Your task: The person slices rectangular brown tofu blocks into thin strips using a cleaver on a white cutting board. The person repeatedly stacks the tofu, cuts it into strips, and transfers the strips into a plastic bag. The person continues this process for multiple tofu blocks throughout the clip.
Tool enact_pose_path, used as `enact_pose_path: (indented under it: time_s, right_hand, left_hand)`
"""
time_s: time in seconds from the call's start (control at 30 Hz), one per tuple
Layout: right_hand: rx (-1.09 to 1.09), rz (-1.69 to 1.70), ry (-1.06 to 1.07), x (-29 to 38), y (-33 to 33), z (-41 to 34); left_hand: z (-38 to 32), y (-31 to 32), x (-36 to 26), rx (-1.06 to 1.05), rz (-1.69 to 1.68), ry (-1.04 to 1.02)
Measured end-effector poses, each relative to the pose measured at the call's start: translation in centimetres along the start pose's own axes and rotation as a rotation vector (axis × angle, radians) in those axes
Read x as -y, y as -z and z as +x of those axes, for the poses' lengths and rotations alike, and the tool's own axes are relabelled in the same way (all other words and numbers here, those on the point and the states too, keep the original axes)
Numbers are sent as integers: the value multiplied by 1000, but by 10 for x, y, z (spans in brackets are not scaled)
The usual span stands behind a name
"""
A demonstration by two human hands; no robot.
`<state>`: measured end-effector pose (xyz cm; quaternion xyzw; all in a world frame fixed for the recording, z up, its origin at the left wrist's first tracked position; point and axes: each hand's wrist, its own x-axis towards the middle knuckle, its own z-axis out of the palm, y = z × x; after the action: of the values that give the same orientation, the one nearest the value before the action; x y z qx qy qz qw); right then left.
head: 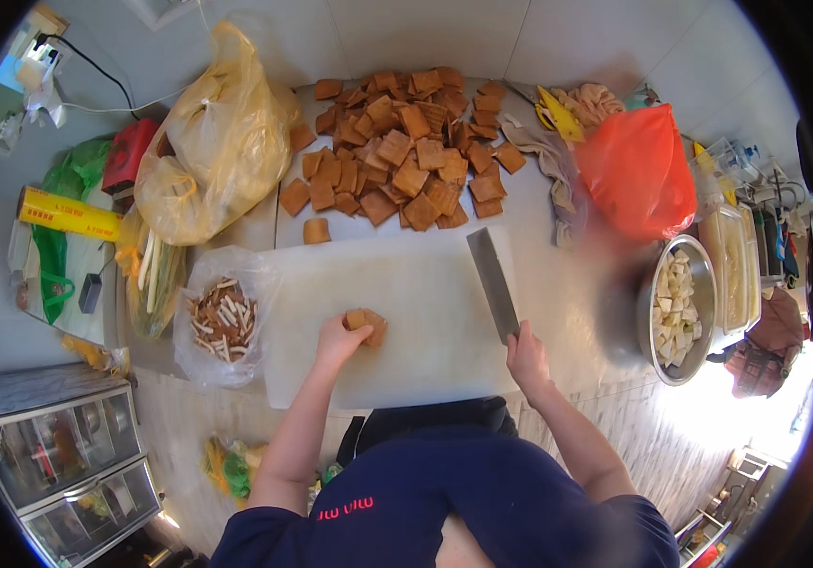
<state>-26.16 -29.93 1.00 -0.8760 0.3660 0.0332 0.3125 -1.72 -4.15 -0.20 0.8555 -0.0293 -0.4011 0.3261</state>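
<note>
My left hand [341,341] grips a few brown square food pieces [376,328] on the white cutting board [420,284]. In my right hand [528,357] is the handle of a cleaver [493,284], its broad blade pointing away from me over the board's right side. Beyond the board lies a large heap of brown square pieces [410,174], which look like dried tofu. One single square [316,231] rests by the board's far edge. Left of the board, a clear plastic bag [193,358] holds brown and whitish strips [225,319].
A steel bowl [710,312] of white chunks stands at the right, beside lidded plastic containers [727,263] and a red plastic bag [637,170]. A grey cloth [555,170] lies behind. Yellowish bags [229,142] and a yellow roll [69,213] are at the left.
</note>
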Motion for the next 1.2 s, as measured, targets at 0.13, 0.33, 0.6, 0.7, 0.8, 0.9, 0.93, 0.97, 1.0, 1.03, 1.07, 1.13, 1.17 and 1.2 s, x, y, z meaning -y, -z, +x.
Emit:
enact_pose_path:
  time_s: [0.13,0.33,0.6,0.7,0.8,0.9,0.93,0.97,1.0,1.03,1.07,1.13,1.17,1.2]
  right_hand:
    - [40,-28,43,-1,2,0]
    - [131,-112,91,6,8,3]
    - [129,-85,127,4,12,4]
    - [126,-69,132,1,13,4]
    - [135,-74,140,-1,13,6]
    - [150,-85,147,-3,11,9]
    - [159,-80,145,-2,14,9]
    - [169,-76,143,-1,15,9]
    - [172,-81,145,-1,15,10]
    - [176,-87,147,0,15,11]
    - [180,-93,151,1,15,11]
    - [189,-114,167,2,18,13]
    - [194,-124,177,3,19,14]
    - [194,-127,184,3,19,15]
  left_hand:
    - [-9,-3,2,-288,406,-364]
    - [-27,-25,-45,-141,835,-293]
    - [-18,-28,-26,-346,697,-189]
    - [-27,-27,-30,-399,626,-121]
    - [-22,-37,-21,-384,623,-98]
    - [-16,-49,-13,-421,616,-98]
    - [-16,-55,-13,-444,606,-95]
    - [-16,-61,-14,-413,626,-131]
    - [-16,-67,-17,-386,643,-167]
    - [-16,-72,-19,-359,659,-203]
    - [-19,-78,-20,-374,663,-225]
    - [-23,-90,-24,-401,661,-270]
    - [-22,-92,-23,-417,634,-269]
    - [-21,-90,-22,-435,610,-267]
